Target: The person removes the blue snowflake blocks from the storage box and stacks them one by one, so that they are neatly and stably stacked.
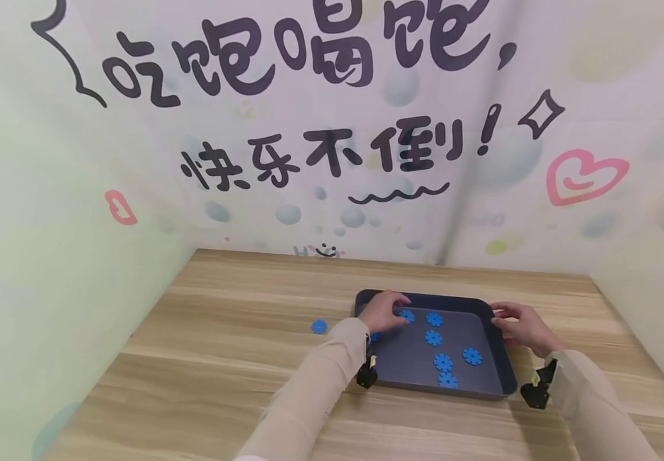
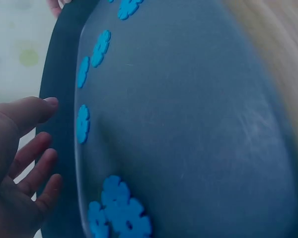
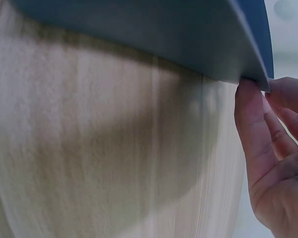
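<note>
A dark grey rectangular tray point(image 1: 401, 358) lies on the table, with several blue notched plastic discs point(image 1: 433, 338) scattered on its floor. My left hand point(image 1: 382, 312) hovers over the tray's far left part, beside a blue disc point(image 1: 406, 315). In the left wrist view that hand point(image 2: 2, 144) has its thumb and fingers apart with nothing between them; some discs overlap at the near end of the tray point(image 2: 188, 124). My right hand point(image 3: 275, 178) pinches the rim at a corner of the tray point(image 3: 139, 29) between thumb and fingers. The left forearm partly hides one disc.
One loose blue disc point(image 1: 319, 326) lies on the wooden table point(image 1: 205, 358), left of the tray. A printed cloth wall point(image 1: 285, 160) with dark lettering stands behind the table, and pale cloth sides rise at left and right.
</note>
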`<state>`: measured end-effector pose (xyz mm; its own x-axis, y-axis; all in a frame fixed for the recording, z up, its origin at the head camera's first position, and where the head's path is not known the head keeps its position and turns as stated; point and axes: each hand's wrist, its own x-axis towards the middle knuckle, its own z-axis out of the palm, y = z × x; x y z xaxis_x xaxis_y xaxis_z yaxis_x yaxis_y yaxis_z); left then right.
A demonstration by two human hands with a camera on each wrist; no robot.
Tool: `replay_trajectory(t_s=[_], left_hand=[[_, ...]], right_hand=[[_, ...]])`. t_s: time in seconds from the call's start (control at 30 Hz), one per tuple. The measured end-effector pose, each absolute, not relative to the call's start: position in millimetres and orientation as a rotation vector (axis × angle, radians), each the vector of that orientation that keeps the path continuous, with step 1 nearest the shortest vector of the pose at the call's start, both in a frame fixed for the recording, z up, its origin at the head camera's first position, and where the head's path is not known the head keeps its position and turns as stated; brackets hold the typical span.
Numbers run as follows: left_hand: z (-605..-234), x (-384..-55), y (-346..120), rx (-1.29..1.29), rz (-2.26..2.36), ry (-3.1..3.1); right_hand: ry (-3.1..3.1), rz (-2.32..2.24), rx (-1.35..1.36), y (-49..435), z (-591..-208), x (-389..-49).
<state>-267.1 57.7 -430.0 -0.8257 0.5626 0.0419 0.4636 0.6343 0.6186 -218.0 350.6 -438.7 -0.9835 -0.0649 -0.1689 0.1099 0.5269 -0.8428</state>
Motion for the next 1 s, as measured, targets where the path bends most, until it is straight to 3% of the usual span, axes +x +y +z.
replay_trajectory(t_s=[1.0], left_hand=[[-452, -279, 76, 0.57, 0.87, 2.675]], right_hand=[[2.579, -1.461, 0.01, 353, -440, -219]])
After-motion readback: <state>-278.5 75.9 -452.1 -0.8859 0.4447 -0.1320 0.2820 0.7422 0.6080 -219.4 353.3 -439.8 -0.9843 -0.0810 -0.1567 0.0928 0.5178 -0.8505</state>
